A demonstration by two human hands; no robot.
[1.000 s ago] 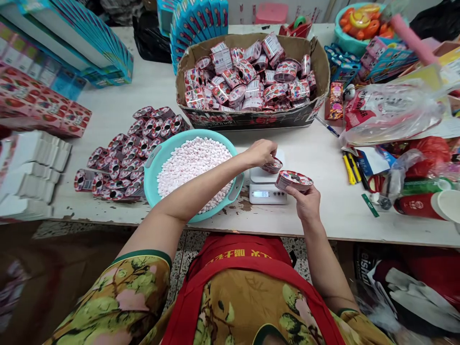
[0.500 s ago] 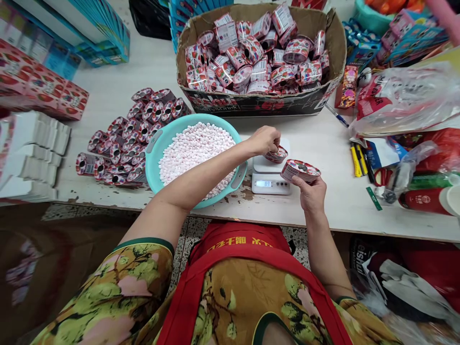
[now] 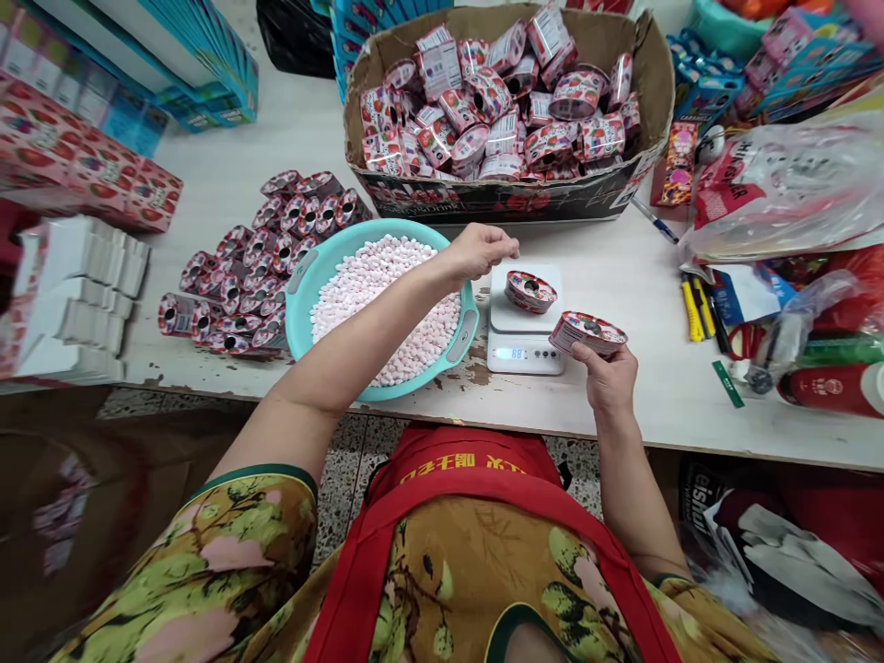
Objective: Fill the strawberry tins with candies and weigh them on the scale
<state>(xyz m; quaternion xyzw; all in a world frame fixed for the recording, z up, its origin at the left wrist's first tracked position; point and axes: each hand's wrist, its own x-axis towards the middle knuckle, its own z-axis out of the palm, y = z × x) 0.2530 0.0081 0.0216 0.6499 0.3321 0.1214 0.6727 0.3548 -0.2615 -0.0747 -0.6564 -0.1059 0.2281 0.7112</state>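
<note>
A small round strawberry-print tin [image 3: 529,291] sits on a white digital scale [image 3: 523,345] whose display is lit. My left hand [image 3: 482,250] hovers between the tin and a teal basin [image 3: 305,276] of pink and white candies, fingers pinched together; what they hold is too small to see. My right hand [image 3: 608,376] grips a second round tin [image 3: 587,332] just right of the scale, held tilted above the table.
A cardboard box [image 3: 649,110] heaped with the same tins stands behind the scale. Several tins lie stacked on their sides [image 3: 255,267] left of the basin. Flat white cartons [image 3: 75,295] and red boxes [image 3: 89,175] fill the left; bags, pens [image 3: 692,308] and clutter crowd the right.
My left hand has lifted off the tin on the scale and drawn back left toward the basin. The right hand and its tin have barely moved.
</note>
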